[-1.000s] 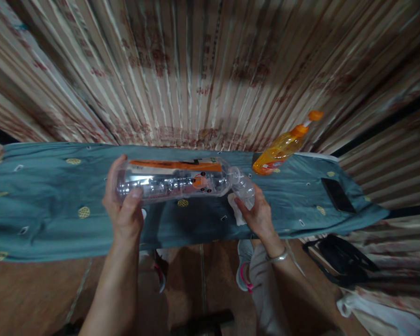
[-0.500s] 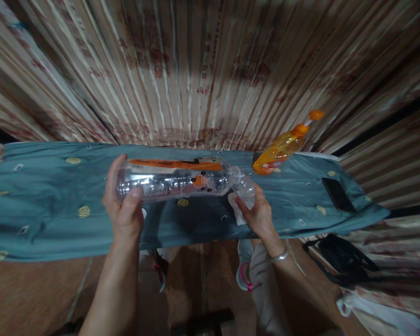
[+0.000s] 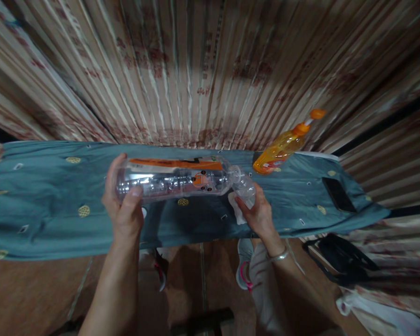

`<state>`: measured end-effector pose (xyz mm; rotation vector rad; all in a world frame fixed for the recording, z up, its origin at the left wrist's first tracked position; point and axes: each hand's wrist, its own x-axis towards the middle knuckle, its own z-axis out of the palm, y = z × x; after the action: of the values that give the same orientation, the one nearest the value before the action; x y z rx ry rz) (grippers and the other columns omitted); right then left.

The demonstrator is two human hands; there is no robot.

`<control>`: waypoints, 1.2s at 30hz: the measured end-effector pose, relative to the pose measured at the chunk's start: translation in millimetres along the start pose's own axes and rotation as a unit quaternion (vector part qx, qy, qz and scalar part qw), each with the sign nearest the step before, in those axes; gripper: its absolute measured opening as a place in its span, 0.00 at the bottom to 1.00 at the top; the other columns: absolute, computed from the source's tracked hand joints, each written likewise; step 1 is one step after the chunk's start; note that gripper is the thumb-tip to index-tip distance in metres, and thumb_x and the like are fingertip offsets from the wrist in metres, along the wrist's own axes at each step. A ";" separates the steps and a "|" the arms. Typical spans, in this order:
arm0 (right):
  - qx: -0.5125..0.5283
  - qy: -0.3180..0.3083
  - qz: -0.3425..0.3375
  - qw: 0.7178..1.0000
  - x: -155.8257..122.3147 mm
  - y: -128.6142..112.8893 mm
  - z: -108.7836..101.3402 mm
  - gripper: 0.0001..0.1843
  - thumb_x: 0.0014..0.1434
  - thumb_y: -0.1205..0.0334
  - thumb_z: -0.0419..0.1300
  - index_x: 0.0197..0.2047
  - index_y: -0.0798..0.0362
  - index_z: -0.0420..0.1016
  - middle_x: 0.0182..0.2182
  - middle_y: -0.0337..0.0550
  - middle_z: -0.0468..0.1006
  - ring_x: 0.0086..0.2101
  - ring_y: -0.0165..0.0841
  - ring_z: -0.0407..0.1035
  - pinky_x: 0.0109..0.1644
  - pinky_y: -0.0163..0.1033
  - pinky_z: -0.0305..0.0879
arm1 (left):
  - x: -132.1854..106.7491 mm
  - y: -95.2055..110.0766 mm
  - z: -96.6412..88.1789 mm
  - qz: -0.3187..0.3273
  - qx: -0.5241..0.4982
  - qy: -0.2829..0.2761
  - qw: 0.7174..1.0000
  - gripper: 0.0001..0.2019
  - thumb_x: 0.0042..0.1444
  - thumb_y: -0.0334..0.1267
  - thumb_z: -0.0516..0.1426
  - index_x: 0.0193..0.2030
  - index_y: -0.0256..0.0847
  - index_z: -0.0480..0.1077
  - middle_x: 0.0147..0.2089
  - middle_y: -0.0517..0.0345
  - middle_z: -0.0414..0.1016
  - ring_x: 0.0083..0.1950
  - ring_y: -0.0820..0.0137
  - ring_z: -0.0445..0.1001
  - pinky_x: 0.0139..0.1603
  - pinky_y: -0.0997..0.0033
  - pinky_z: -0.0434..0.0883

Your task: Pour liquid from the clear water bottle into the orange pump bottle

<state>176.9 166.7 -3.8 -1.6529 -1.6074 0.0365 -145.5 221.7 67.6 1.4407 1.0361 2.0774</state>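
Observation:
My left hand [image 3: 123, 200] is wrapped round the base end of a large clear plastic bottle [image 3: 175, 182] with an orange and white label. The bottle lies sideways in the air above the cloth, its neck pointing right. In my right hand [image 3: 259, 210] is a small clear plastic container [image 3: 244, 187], gripped between thumb and fingers and tilted against the bottle's mouth. Whether it is a cup or a little bottle I cannot tell. A white crumpled piece [image 3: 238, 212] shows below it, partly behind my hand. Beside my left thumb a small white round thing [image 3: 144, 213] peeks out.
A teal patterned cloth [image 3: 56, 196] covers the long narrow table. An orange pump bottle [image 3: 280, 149] stands at the back right, and a dark phone [image 3: 339, 195] lies near the right end. Pleated curtains [image 3: 182, 84] hang behind. A black bag [image 3: 343, 256] rests at lower right.
Almost nothing differs. Both hands keep the large bottle and the small container mouth to mouth, in nearly the same place.

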 end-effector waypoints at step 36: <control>-0.002 0.012 -0.001 1.000 0.0 0.9 3.6 0.32 0.65 0.42 0.59 0.64 0.54 0.66 0.52 0.59 0.81 0.51 0.50 0.78 0.53 0.55 0.77 | -1.3 -0.1 -1.7 -0.024 0.020 0.001 1.000 0.34 0.45 0.51 0.65 0.61 0.48 0.76 0.54 0.56 0.77 0.54 0.56 0.74 0.58 0.53 0.69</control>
<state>175.7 168.7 -6.8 -1.6492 -1.5917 0.0128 -146.6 220.3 66.4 1.4186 1.1092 2.0364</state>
